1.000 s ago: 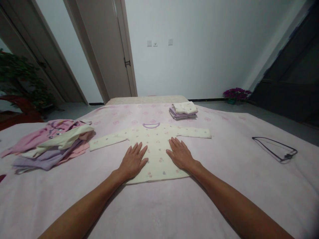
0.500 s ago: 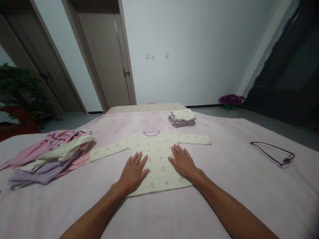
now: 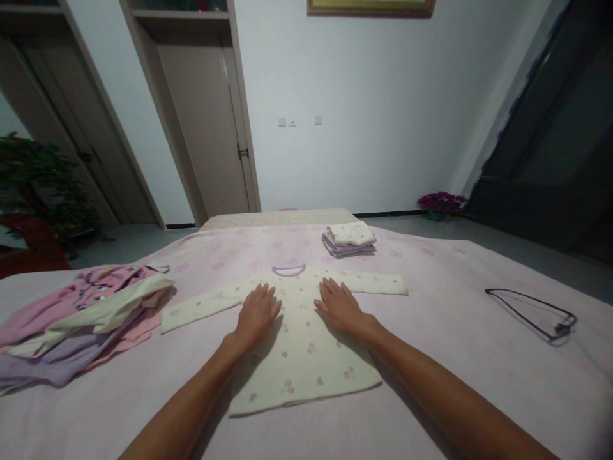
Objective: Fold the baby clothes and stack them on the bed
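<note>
A cream long-sleeved child's shirt with small printed motifs and a purple neckline lies spread flat, its hem towards me and both sleeves stretched out sideways. My left hand rests on the shirt's left side near the armpit, palm down, fingers extended. On the opposite side, my right hand lies flat on the upper body of the shirt, fingers pointing away from me. Neither hand grips any cloth. Parts of the shirt's side edges are hidden under my hands and forearms.
A loose heap of clothes lies at the left, close to the left sleeve. Folded clothes form a stack behind the shirt. A black wire-like frame lies at the right on the pink bedspread.
Both hands have slid up the shirt, away from the hem and towards the shoulders, staying flat. The view has tilted up, showing a picture frame's lower edge on the wall.
</note>
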A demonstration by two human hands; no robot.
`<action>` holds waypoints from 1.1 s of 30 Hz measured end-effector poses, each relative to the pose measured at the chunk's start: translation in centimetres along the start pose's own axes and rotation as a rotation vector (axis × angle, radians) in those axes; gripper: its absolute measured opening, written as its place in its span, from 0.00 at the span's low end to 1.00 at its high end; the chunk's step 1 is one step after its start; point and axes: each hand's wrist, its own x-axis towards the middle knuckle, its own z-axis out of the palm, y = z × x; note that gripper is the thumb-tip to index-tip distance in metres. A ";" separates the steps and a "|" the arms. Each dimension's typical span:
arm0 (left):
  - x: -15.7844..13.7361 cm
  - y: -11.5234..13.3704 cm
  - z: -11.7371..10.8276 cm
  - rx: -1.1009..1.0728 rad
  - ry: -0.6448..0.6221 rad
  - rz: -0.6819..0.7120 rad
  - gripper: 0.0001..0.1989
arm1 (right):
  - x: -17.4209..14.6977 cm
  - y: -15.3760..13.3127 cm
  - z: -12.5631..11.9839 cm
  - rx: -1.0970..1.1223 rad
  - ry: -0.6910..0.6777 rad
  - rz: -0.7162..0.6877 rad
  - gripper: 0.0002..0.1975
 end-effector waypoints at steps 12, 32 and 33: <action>8.0 -2.0 5.8 0.085 -0.094 -0.173 0.36 | 9.7 0.1 3.3 0.071 -0.013 0.050 0.38; 8.0 -2.5 5.6 0.106 -0.115 -0.265 0.36 | 7.0 11.5 1.8 -0.003 -0.036 0.188 0.35; 8.0 -2.5 5.6 0.108 -0.115 -0.265 0.36 | 6.6 12.4 1.8 -0.025 -0.030 0.211 0.35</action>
